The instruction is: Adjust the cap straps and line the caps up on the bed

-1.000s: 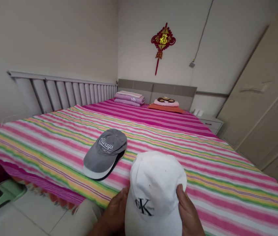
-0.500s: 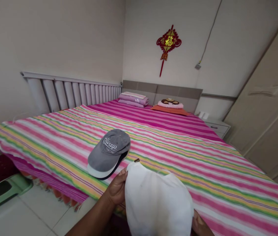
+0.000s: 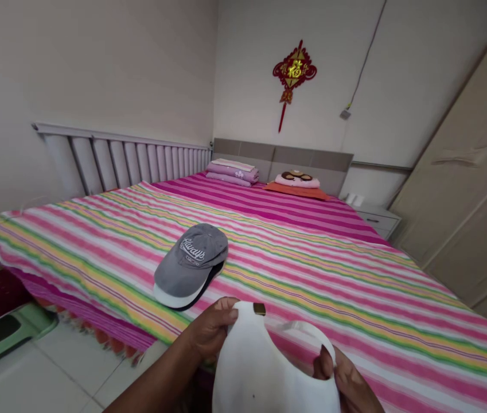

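Note:
A white cap [image 3: 264, 373] is held up low in the view, its back opening facing me with a strap and a brass-coloured buckle. My left hand [image 3: 215, 327] pinches the cap's edge on the left, close to the buckle. On the other side my right hand [image 3: 346, 378] grips the edge where the loose strap [image 3: 307, 330] curves up; some of its fingers are behind the fabric. Beyond my left hand, a grey cap [image 3: 194, 261] with white lettering lies on the striped bedspread [image 3: 97, 241], brim toward the lower left.
Folded purple bedding [image 3: 232, 172] and a pink pillow [image 3: 297, 180] rest by the headboard [image 3: 312, 163]. A radiator [image 3: 127, 158] runs along the left wall. A green stool [image 3: 15, 330] stands at lower left, a nightstand [image 3: 378, 221] at right.
The white cap has been lowered and tilted, so its back opening, buckle and strap now show more clearly. Both hands keep hold of it. The grey cap has stayed put.

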Demonstrator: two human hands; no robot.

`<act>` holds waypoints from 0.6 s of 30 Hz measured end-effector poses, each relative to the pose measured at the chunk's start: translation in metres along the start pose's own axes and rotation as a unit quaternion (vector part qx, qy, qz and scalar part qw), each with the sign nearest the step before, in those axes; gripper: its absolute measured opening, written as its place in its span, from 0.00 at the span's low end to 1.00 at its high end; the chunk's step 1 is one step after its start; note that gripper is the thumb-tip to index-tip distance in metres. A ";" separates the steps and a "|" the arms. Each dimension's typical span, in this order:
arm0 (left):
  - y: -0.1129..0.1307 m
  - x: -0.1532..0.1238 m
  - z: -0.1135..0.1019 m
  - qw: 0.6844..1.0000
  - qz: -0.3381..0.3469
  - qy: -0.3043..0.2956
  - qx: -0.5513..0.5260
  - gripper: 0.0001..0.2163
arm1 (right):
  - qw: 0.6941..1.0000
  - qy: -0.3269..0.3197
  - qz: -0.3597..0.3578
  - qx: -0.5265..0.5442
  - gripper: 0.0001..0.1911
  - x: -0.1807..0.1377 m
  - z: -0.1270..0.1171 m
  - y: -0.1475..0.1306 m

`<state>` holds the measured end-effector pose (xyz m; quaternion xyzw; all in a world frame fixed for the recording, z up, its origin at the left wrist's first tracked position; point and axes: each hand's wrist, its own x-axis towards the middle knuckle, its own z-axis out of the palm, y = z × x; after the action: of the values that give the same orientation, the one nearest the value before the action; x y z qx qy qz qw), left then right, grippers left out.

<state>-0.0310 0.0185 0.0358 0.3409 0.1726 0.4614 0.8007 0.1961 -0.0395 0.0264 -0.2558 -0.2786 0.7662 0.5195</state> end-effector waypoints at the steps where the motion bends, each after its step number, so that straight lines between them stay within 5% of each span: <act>1: 0.001 0.000 0.000 1.000 0.000 -0.004 0.009 0.15 | 1.000 -0.003 -0.003 0.009 0.09 0.000 -0.002 0.000; 18: 0.037 0.000 0.038 0.979 -0.027 0.016 0.200 0.13 | 0.994 -0.072 -0.062 -0.045 0.07 -0.006 -0.002 -0.013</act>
<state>-0.0319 0.0161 0.0887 0.4820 0.2835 0.4009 0.7256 0.2076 -0.0406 0.0344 -0.2053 -0.3644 0.7360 0.5323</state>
